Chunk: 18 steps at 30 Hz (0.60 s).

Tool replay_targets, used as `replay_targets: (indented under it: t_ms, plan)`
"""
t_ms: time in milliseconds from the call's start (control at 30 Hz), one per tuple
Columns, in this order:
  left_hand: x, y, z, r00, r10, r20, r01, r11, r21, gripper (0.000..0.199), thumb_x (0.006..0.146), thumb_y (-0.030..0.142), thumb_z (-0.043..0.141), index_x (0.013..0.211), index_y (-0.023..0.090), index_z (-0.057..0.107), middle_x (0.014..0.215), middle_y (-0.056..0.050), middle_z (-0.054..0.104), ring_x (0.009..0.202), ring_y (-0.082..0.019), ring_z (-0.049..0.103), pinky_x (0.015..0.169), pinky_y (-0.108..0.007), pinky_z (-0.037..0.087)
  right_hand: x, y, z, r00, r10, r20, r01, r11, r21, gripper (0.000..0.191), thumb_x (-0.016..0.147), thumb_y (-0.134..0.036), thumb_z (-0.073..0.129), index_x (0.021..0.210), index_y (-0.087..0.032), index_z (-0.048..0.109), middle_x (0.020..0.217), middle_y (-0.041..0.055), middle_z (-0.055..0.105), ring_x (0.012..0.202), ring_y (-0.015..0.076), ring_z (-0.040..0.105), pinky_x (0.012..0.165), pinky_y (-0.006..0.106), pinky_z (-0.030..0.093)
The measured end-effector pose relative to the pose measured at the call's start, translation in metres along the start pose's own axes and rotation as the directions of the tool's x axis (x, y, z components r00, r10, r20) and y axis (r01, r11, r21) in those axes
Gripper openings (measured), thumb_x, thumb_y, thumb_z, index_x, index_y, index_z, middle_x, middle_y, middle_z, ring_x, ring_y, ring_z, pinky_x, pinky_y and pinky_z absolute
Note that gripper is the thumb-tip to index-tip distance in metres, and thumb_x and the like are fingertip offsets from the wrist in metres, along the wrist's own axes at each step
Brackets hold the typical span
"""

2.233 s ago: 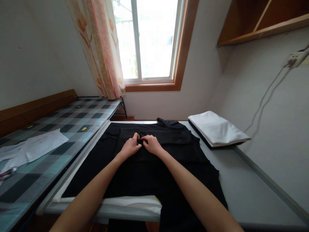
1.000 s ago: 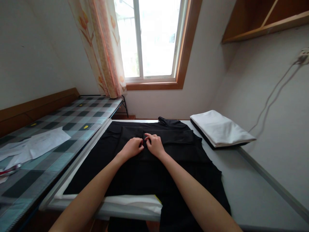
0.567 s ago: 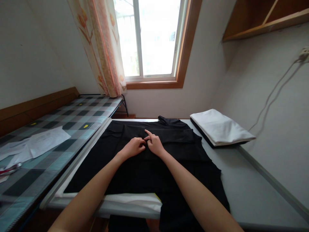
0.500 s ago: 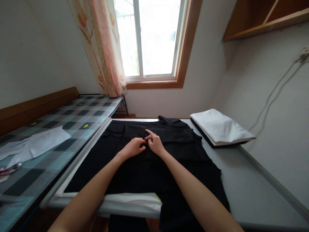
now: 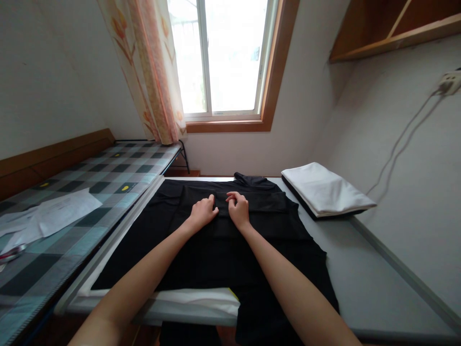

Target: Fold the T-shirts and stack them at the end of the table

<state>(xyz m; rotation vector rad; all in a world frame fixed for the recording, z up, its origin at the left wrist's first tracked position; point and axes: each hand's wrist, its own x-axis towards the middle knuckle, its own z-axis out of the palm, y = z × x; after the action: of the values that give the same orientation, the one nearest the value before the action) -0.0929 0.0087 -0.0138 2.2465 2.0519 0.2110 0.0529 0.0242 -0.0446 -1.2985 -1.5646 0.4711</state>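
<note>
A large piece of black cloth (image 5: 201,262), which looks like a garment, lies spread over the table with its front part hanging off the edge. Across its far part runs a folded black strip or panel (image 5: 268,202). My left hand (image 5: 204,213) rests on or just above this panel, thumb and index finger apart. A short gap to the right, my right hand (image 5: 238,210) is over the same panel, fingers loosely bent and nothing visible in them. Whether the fingertips touch the cloth is hard to tell.
White cloth (image 5: 196,299) shows under the black one at the front edge. A folded white-and-black stack (image 5: 324,190) sits on the grey-white table (image 5: 374,274) at right. To the left is a checked bed (image 5: 140,168) with papers (image 5: 61,211). A shelf (image 5: 396,41) overhangs the right.
My hands were together at the middle of the panel; now they are apart, the left slightly left and the right slightly right. The view has shifted a little.
</note>
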Motion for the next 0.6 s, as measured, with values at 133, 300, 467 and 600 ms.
replay_targets:
  t_ms: [133,300,467,600]
  plan:
    - [0.008,0.008,-0.007,0.998,-0.013,0.067,0.009,0.997,0.074,0.028,0.086,0.027,0.053,0.113,0.019,0.053,0.103,-0.015,0.069,0.095,-0.031,0.068,0.075,-0.037,0.051,0.005,0.007,-0.006,0.999,0.005,-0.035,-0.006,1.000,-0.011,0.026,0.080,-0.012,0.043,0.086,-0.022,0.066,0.082,0.0031,0.073,0.090,0.0226,0.060,0.090,0.037,0.041]
    - [0.012,0.001,-0.013,0.994,-0.051,0.095,0.039,0.991,0.128,0.028,0.082,0.022,0.056,0.110,0.021,0.056,0.104,-0.013,0.069,0.099,-0.028,0.067,0.078,-0.034,0.050,0.008,0.012,-0.008,0.998,0.003,-0.061,-0.004,1.000,-0.014,0.025,0.081,-0.012,0.043,0.080,-0.022,0.066,0.080,0.0026,0.072,0.089,0.0223,0.060,0.088,0.036,0.041]
    - [0.015,-0.020,-0.016,0.994,0.003,0.112,-0.009,0.998,0.057,0.018,0.076,0.025,0.062,0.094,0.022,0.059,0.097,-0.008,0.070,0.092,-0.025,0.067,0.072,-0.029,0.048,0.007,0.011,-0.007,0.999,-0.026,-0.022,0.025,0.999,-0.027,0.025,0.081,-0.011,0.045,0.080,-0.023,0.067,0.080,0.0018,0.072,0.089,0.0221,0.060,0.089,0.037,0.041]
    - [0.018,-0.025,-0.010,0.992,0.096,0.086,-0.088,0.992,-0.091,0.014,0.072,0.026,0.065,0.084,0.022,0.059,0.084,-0.004,0.069,0.079,-0.021,0.066,0.063,-0.025,0.044,0.006,0.009,-0.007,1.000,-0.024,-0.004,0.024,0.999,-0.045,0.026,0.080,-0.010,0.045,0.080,-0.022,0.067,0.082,0.0023,0.072,0.089,0.0222,0.060,0.088,0.037,0.041]
